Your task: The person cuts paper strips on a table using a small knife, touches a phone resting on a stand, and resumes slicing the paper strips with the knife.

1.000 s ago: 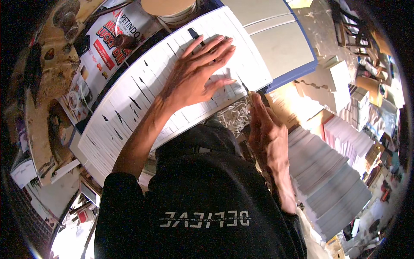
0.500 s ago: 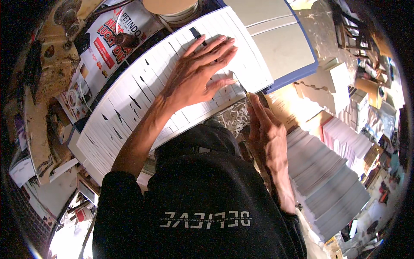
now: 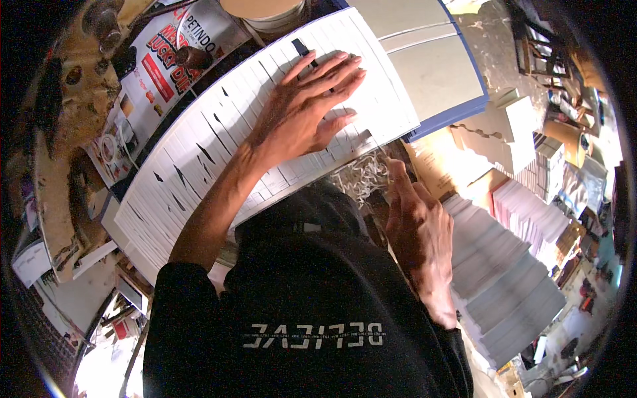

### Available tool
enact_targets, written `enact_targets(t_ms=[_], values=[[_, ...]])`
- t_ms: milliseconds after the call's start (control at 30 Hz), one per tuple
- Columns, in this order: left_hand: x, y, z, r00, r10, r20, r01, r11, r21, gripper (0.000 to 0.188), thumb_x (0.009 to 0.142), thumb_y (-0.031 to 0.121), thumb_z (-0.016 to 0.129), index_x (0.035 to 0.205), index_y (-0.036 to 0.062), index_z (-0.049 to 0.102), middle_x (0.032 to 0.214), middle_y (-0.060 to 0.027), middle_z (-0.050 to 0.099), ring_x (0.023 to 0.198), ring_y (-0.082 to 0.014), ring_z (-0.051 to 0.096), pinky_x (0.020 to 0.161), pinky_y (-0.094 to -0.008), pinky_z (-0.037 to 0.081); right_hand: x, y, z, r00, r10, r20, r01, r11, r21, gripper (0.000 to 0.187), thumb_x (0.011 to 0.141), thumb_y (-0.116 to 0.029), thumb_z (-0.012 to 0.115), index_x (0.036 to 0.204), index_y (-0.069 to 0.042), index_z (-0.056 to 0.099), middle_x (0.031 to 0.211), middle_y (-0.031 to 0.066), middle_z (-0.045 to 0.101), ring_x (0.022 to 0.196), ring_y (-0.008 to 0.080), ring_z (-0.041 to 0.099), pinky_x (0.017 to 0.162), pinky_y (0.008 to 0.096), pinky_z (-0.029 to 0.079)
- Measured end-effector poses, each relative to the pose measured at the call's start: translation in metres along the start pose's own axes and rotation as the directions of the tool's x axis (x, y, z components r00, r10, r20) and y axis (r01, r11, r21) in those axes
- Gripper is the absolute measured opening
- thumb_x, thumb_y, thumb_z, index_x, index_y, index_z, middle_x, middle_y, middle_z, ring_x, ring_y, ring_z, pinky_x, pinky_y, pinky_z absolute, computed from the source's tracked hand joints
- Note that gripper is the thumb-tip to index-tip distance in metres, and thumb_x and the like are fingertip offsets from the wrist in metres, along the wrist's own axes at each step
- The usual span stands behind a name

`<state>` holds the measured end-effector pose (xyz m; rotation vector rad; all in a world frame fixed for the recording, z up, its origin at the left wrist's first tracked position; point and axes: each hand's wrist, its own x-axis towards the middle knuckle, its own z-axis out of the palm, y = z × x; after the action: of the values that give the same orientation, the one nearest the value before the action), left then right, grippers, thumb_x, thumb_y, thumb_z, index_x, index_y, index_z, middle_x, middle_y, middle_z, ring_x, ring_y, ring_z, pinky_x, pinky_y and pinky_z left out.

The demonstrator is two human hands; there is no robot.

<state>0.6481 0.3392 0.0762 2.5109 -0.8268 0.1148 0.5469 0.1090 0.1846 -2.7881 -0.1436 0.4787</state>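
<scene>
A long fanned row of white paper edges [image 3: 192,159], with dark slits between some of them, stretches diagonally in front of me. My left hand [image 3: 305,109] lies over its right part, palm down, fingers stretched and thumb apart. At the row's near right edge my right hand [image 3: 419,229] is closed round a slim knife [image 3: 385,154]; most of its handle is hidden in the fingers. The blade's thin tip is close to the paper edge, and I cannot tell whether it touches. Curly white paper strips [image 3: 361,178] are heaped just below that edge.
Beige boards with blue borders [image 3: 434,76] adjoin the row at the upper right. Tall stacks of paper [image 3: 501,285] stand to the right of my right arm. A round tan-topped container [image 3: 262,8] and a printed white sack [image 3: 174,56] lie beyond the row.
My right hand, with the knife, has drawn back toward me and slightly right, away from the paper edge. My left hand stays on the row, its thumb slightly shifted.
</scene>
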Motion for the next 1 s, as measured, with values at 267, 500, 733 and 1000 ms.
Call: enact_targets(t_ms=[267,500,733,1000], values=[[0.001,0.000,-0.001,0.999,0.004,-0.034,-0.003,1.000,0.015,0.059,0.101,0.033,0.065,0.156,0.0134,0.052,0.165,-0.0059,0.046,0.154,-0.0249,0.040,0.129,-0.0473,0.024,0.005,-0.001,-0.008,0.993,0.041,0.112,-0.042,0.999,0.002,0.026,0.106,-0.017,0.054,0.131,-0.014,0.060,0.093,0.0221,0.073,0.085,0.0473,0.072,0.069,0.0593,0.055],[0.004,0.001,0.000,0.999,0.016,-0.040,-0.015,1.000,0.025,0.059,0.100,0.031,0.065,0.155,0.0130,0.054,0.164,-0.0059,0.047,0.153,-0.0247,0.041,0.128,-0.0470,0.025,0.003,0.003,-0.011,0.989,-0.020,0.146,0.028,0.998,-0.059,0.047,0.098,-0.006,0.055,0.144,-0.005,0.056,0.091,0.0215,0.072,0.073,0.0395,0.073,0.063,0.0515,0.058],[0.000,-0.003,0.001,0.998,0.027,-0.052,-0.025,0.999,0.038,0.060,0.102,0.033,0.064,0.157,0.0140,0.051,0.166,-0.0060,0.045,0.154,-0.0250,0.040,0.128,-0.0473,0.025,-0.001,0.016,0.003,0.995,-0.081,0.056,0.084,0.995,-0.059,0.048,0.096,-0.007,0.056,0.144,-0.005,0.057,0.090,0.0216,0.074,0.075,0.0410,0.074,0.065,0.0526,0.059],[0.000,-0.003,0.003,0.998,0.042,-0.052,-0.040,0.999,0.035,0.060,0.103,0.036,0.061,0.158,0.0141,0.050,0.167,-0.0064,0.044,0.155,-0.0251,0.038,0.129,-0.0492,0.022,0.005,0.011,0.000,0.980,0.118,0.163,-0.111,0.992,-0.052,0.032,0.105,-0.016,0.057,0.136,-0.012,0.062,0.095,0.0282,0.073,0.090,0.0490,0.071,0.078,0.0587,0.057]])
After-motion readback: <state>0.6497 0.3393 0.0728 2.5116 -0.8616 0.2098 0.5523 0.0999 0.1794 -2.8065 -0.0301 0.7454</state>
